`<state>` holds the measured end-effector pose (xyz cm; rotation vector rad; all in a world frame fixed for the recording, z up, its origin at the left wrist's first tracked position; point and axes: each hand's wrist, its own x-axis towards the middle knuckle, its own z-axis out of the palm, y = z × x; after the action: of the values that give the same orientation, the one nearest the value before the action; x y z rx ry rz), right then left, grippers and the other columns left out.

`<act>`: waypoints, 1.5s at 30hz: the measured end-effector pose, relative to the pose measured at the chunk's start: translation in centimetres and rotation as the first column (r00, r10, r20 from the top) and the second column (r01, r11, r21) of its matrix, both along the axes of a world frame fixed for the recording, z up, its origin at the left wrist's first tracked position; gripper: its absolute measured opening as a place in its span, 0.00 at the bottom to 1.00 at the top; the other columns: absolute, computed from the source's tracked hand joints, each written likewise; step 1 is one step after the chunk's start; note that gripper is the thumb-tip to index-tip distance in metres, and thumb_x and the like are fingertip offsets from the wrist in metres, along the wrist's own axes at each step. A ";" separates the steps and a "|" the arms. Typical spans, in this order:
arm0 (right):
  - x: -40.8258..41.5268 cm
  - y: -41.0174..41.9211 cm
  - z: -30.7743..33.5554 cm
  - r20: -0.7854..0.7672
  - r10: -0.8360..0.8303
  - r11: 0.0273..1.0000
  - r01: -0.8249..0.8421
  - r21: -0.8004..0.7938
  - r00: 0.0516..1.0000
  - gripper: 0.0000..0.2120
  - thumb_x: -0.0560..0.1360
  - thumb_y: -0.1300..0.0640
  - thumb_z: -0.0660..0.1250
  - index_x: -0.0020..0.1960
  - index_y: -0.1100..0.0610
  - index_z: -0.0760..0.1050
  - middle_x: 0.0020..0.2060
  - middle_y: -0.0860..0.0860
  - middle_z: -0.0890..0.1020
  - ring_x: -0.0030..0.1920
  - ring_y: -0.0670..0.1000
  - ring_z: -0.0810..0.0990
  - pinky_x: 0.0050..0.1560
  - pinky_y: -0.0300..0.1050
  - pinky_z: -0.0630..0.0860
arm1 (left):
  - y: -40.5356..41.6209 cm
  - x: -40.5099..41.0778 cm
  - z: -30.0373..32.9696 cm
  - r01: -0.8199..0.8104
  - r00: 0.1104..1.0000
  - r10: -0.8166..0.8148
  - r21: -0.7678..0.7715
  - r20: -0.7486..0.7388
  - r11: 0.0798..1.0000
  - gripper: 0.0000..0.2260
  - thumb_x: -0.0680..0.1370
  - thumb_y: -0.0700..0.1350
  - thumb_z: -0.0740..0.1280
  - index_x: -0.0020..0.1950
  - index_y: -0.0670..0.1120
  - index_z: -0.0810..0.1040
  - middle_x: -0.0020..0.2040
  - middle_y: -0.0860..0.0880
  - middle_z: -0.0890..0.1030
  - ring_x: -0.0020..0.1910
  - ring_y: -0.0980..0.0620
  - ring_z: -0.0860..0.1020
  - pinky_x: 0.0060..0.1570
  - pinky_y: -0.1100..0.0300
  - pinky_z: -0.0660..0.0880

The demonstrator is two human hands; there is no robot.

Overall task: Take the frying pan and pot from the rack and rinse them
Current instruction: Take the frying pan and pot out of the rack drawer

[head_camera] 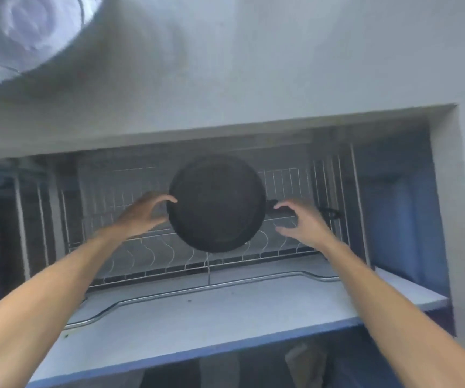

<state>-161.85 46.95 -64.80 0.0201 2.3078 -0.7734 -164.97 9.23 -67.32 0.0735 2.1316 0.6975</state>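
A black frying pan (216,203) stands on edge in the white wire rack (147,256), its round underside facing me and its dark handle (323,212) running off to the right. My left hand (145,214) is at the pan's left rim with fingers curled and spread, fingertips at the edge. My right hand (304,222) hovers over the handle close to the pan, fingers apart and arched around it, not clearly closed on it. No pot is in view.
The rack sits inside a recessed overhead niche with a grey ledge (225,312) and blue front edge below it. A blue panel (394,228) closes the right side. A ribbed white round object (24,32) hangs at the upper left.
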 end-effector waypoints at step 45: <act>-18.7 13.5 24.4 -0.332 -0.058 0.978 0.119 0.169 0.942 0.19 0.67 0.52 0.72 0.54 0.37 0.73 0.47 0.49 0.83 0.49 0.52 0.79 0.54 0.47 0.73 | 15.5 -23.7 24.5 -0.149 0.864 0.191 0.127 -0.466 0.981 0.18 0.73 0.42 0.64 0.62 0.54 0.77 0.51 0.47 0.83 0.49 0.50 0.76 0.47 0.61 0.69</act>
<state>-180.60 60.46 -40.38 0.0880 2.7056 -0.6384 -188.71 24.71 -42.78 0.1148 2.6029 0.9548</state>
